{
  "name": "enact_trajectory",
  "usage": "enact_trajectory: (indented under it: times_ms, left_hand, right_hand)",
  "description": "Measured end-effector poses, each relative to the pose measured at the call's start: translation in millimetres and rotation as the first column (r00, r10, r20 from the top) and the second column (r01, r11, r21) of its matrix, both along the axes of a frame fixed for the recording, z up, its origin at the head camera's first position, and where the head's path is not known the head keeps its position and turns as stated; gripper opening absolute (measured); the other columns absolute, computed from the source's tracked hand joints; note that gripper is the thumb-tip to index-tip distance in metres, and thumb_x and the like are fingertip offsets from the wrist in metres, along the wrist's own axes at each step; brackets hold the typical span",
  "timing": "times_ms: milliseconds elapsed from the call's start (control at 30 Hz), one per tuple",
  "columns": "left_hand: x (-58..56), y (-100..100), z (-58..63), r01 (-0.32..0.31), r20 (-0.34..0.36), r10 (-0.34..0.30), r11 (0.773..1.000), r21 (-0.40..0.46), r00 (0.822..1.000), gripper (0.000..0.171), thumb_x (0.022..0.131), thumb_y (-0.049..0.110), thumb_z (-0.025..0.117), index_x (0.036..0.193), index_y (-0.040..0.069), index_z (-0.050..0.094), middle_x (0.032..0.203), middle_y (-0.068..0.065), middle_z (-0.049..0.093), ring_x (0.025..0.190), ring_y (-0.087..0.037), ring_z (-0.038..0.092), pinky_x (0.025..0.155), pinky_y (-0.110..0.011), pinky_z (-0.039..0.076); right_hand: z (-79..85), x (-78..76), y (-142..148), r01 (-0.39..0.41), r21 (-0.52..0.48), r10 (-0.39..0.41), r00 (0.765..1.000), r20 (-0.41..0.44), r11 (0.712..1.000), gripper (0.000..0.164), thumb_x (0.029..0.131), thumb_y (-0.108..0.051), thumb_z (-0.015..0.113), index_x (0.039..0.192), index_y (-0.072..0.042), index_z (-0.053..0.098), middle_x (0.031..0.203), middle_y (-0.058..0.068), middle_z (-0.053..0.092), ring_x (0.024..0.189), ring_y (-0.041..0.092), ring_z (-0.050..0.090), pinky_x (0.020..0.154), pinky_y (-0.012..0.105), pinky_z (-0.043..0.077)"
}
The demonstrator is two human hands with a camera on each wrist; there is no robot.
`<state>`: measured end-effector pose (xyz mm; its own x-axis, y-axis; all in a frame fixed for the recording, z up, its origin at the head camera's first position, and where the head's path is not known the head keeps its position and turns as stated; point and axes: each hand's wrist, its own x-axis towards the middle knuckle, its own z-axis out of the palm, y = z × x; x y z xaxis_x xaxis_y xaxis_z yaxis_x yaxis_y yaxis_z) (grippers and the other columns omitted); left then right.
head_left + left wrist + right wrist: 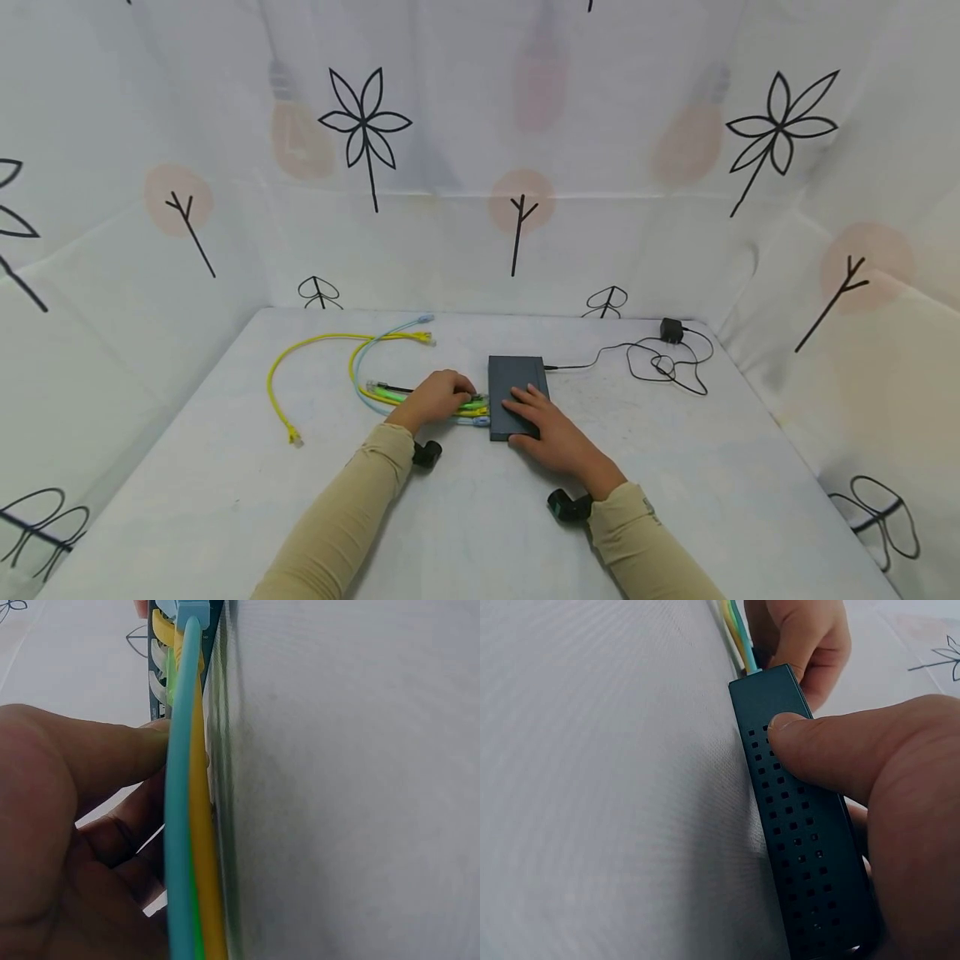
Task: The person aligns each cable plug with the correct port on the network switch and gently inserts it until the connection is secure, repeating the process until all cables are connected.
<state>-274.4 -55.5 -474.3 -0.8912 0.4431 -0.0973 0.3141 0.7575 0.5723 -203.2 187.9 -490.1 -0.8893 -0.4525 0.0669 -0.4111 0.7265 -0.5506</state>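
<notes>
A dark blue-grey network switch [501,379] lies flat on the table, with several network cables at its left side. My left hand [437,397] is beside those plugs, thumb and fingertips pinching one network cable close to the ports. Light blue [178,825] and yellow [201,787] cables pass in front of that grip in the left wrist view, so the held cable is mostly hidden. Atop the switch, my right hand [551,433] rests with its fingers spread. Its thumb [810,742] touches the vented side in the right wrist view.
A yellow cable [272,379] curves across the table's left part. The far end of a light blue cable [405,325] lies toward the back. At the back right sits a black power adapter [671,331], its tangled cord [600,358] running to the switch. Patterned white cloth surrounds the table.
</notes>
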Motion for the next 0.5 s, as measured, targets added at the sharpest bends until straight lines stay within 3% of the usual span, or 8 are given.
enact_trajectory:
  times_ms: [500]
  left_hand:
    - [-0.8, 1.5, 2.5, 0.007, -0.006, -0.007, 1.0, -0.005, 1.0, 0.023, 0.098, 0.015, 0.055, 0.113, 0.013, 0.072, 0.111, -0.003, 0.068, 0.107, -0.02, 0.061, 0.094, -0.038, 0.05]
  right_hand:
    - [0.4, -0.1, -2.4, 0.015, 0.013, -0.015, 1.0, 0.01, 1.0, 0.057, 0.093, -0.033, 0.065, 0.146, -0.024, 0.046, 0.159, -0.002, 0.029, 0.151, 0.029, 0.012, 0.115, 0.058, 0.025]
